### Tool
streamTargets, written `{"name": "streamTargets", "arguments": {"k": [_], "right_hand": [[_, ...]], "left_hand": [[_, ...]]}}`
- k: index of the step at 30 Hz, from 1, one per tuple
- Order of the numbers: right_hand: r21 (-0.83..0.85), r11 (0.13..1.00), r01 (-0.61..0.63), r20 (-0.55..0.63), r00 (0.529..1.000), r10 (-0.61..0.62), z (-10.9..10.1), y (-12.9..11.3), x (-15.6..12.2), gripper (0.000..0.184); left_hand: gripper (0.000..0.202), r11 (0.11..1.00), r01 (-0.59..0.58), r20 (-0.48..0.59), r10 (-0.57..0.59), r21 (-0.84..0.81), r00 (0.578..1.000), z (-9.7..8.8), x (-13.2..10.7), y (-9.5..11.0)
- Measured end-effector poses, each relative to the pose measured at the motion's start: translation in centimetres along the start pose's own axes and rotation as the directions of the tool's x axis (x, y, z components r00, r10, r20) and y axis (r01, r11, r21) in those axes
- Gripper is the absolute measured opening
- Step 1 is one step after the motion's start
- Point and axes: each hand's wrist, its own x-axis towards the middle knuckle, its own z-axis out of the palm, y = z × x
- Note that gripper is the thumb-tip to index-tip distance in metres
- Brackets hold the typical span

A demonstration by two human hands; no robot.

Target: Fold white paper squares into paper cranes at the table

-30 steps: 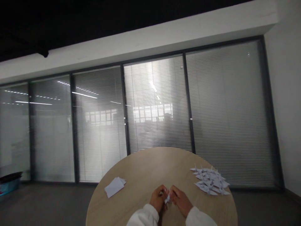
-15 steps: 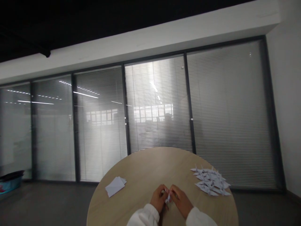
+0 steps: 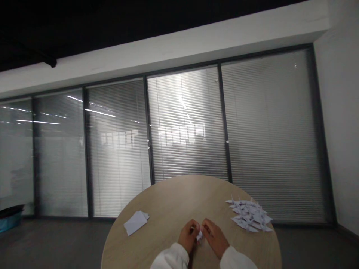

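Note:
A small piece of folded white paper [image 3: 199, 235] is pinched between my left hand [image 3: 188, 236] and my right hand [image 3: 213, 237], low over the near edge of a round wooden table [image 3: 179, 198]. Both white sleeves end at the table's edge. To the right lies a heap of folded white paper cranes [image 3: 249, 215], well away from my right hand. Left of my hands, a small stack of white paper sheets [image 3: 135, 222] rests flat on the wood. My fingers hide most of the folded piece.
Behind the table runs a glass partition [image 3: 185, 127] with grey slatted blinds and dark frames. A white wall [image 3: 336, 112] closes the right side. A blue tub with a dark lid [image 3: 9, 220] sits on the grey floor at far left.
The whole view has drifted slightly left. My hands remain together on the folded paper, with only small finger movement. The heap and the sheets have not moved on the table.

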Motion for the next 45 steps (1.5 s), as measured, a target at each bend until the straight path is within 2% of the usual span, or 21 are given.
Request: {"name": "streamTargets", "arguments": {"k": [5, 8, 13, 18, 21, 26, 32, 40, 45], "right_hand": [[0.004, 1.0, 0.012, 0.03, 0.999, -0.012, 0.5, 0.3, 0.0, 0.023], [0.015, 1.0, -0.001, 0.033, 0.999, 0.001, 0.5, 0.4, 0.0, 0.022], [0.057, 0.997, -0.06, 0.059, 0.997, 0.056, 0.5, 0.7, 0.1, 0.02], [0.054, 0.998, -0.041, 0.069, 0.997, 0.038, 0.7, 0.7, 0.0, 0.019], [0.035, 0.999, -0.04, 0.043, 0.998, 0.039, 0.3, 0.3, 0.0, 0.021], [0.026, 0.999, -0.032, -0.037, 0.999, 0.033, -0.6, -0.3, 0.1, 0.021], [-0.014, 0.999, 0.049, -0.097, 0.994, -0.05, -0.5, -0.1, 0.1, 0.024], [-0.017, 0.994, 0.111, -0.121, 0.986, -0.112, -0.9, -0.7, 0.0, 0.028], [0.011, 0.995, 0.096, -0.161, 0.983, -0.093, -1.1, -1.0, 0.0, 0.025]], "left_hand": [[0.034, 0.999, -0.041, -0.076, 0.04, -0.013, 0.996, -0.4, 0.3, -1.0], [0.039, 0.998, -0.055, -0.061, 0.054, -0.009, 0.997, -0.6, 0.4, -1.3], [0.046, 0.989, -0.11, -0.059, 0.116, 0.097, 0.992, -0.7, 0.3, -1.0], [0.056, 0.983, -0.111, -0.035, 0.118, 0.149, 0.992, -0.7, 0.0, -0.6], [0.055, 0.991, -0.086, -0.025, 0.089, 0.1, 0.996, -0.5, 0.1, -0.6], [0.061, 0.997, 0.018, 0.025, -0.016, -0.075, 1.0, -0.3, 0.2, -0.4], [0.065, 0.995, 0.004, 0.053, 0.001, -0.103, 0.999, -0.4, 0.1, 0.1], [0.074, 0.997, -0.001, 0.019, 0.003, -0.083, 1.0, -0.7, -0.1, 0.8], [0.084, 0.995, -0.006, -0.095, -0.004, -0.104, 0.995, -0.9, -0.2, 1.5]]}}
